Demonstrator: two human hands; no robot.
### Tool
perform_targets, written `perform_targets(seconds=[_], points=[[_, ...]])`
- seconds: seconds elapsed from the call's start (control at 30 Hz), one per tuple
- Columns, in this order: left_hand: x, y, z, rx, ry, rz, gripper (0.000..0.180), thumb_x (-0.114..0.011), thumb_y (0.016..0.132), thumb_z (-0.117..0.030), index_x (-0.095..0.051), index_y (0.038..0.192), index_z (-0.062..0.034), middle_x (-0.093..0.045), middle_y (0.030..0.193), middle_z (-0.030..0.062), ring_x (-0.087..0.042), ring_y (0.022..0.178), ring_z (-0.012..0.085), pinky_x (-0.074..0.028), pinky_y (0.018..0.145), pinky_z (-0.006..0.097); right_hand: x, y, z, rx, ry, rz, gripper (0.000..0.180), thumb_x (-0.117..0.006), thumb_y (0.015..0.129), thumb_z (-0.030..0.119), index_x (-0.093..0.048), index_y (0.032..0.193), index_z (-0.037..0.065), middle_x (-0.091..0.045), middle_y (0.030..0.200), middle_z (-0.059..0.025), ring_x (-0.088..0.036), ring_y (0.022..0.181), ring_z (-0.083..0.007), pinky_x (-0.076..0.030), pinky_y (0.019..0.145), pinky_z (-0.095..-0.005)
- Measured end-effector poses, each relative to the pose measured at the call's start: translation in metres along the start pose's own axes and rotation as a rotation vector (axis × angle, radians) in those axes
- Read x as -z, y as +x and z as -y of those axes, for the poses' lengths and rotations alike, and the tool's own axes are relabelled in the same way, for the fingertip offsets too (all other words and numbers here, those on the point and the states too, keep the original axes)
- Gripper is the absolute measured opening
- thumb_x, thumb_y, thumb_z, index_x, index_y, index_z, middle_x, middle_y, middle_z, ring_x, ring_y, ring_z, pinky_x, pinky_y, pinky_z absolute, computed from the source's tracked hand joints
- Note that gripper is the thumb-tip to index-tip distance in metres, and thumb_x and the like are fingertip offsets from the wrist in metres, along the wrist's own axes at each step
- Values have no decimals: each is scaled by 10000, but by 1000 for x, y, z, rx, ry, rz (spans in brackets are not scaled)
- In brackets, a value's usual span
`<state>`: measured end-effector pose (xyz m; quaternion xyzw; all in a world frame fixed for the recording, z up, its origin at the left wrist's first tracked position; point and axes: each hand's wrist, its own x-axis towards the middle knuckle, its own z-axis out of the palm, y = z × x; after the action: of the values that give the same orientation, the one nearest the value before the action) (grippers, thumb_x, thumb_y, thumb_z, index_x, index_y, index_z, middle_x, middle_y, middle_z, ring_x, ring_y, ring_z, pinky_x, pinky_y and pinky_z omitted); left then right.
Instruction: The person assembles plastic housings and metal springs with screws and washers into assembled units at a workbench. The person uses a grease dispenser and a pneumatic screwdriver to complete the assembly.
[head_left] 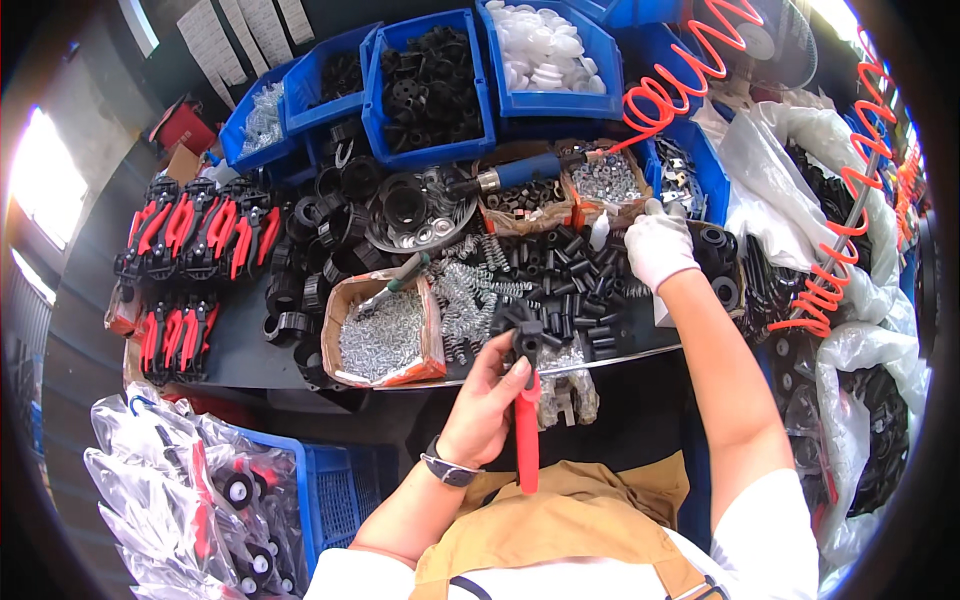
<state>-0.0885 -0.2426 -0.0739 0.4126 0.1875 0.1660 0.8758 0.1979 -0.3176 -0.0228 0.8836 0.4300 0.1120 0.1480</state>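
My left hand (487, 402) is closed around a half-built hand tool with a black head (528, 338) and a red handle (527, 440) that hangs down in front of my apron. It is held just off the table's near edge. Farther right, my right hand (660, 246), in a white glove, reaches over the table, its fingers stretched toward a blue bin of metal parts (680, 172). I make out nothing held in it. A small white bottle (600, 231) stands to its left. Many short black tubes (575, 285) and loose springs (465, 290) lie between my hands.
An open carton of small metal pins (385, 340) sits at the near edge. Red-handled black tools (200, 225) are stacked at left. Blue bins of black parts (430, 90) and white parts (548, 55) line the back. A blue power driver (525, 172) lies across cartons; a red coiled hose (680, 85) hangs above.
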Motion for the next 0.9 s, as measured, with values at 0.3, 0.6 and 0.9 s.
perform_targets(seconds=[0.3, 0.6, 0.9], points=[[-11, -2, 5, 82, -90, 71, 408, -608, 977, -160, -448, 1346, -96, -612, 1171, 68, -626, 924, 177, -538, 751, 337, -5, 2, -16, 75, 24, -25, 192, -584, 867, 153, -752, 953, 120, -711, 1039, -56, -580, 1157, -227, -429, 965, -424], [-20, 4, 22, -68, -300, 12, 411, -648, 930, -38, -477, 1297, -112, -611, 1163, 65, -631, 1010, 192, -561, 853, 376, 48, -128, 69, 305, 1250, -511, 193, -780, 722, 41, -624, 834, 33, -626, 820, -108, -627, 716, -288, -521, 645, -339], [-28, 0, 28, -159, -26, 12, 498, -697, 839, 74, -476, 1244, -113, -601, 1151, 61, -630, 954, 165, -576, 792, 343, 16, -122, 58, 53, 2347, 666, 351, -824, 731, 130, -507, 874, 82, -580, 801, -10, -539, 655, -100, -440, 569, -229]])
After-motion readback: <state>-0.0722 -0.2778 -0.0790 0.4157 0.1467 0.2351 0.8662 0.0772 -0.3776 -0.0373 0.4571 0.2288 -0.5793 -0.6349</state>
